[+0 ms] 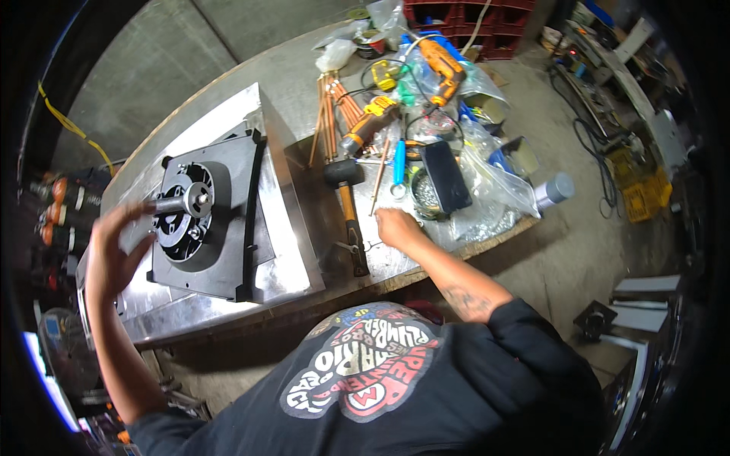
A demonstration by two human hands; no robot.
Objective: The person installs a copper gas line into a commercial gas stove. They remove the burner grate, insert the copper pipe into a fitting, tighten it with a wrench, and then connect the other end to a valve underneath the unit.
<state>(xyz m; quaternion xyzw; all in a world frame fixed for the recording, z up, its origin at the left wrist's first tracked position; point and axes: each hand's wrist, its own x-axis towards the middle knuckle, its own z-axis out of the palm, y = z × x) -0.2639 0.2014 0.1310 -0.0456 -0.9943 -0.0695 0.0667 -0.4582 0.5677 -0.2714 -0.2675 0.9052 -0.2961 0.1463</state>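
Note:
My left hand is at the far left, thumb and fingers apart. Its fingertips reach the left end of a dark cylinder with a round metal face. That cylinder lies over the round opening of a black square fan housing. My right hand is low over the bench, fingers curled closed; whatever they hold is hidden. Just beyond its fingers lies the lower end of a thin copper tube. To its left lie a black-headed mallet with a wooden handle and a small wrench.
A shiny sheet-metal box supports the housing. Across the bench are copper tubes, a yellow cordless tool, an orange drill, a blue-handled tool, a phone over a tub of small parts, plastic bags and a grey cylinder.

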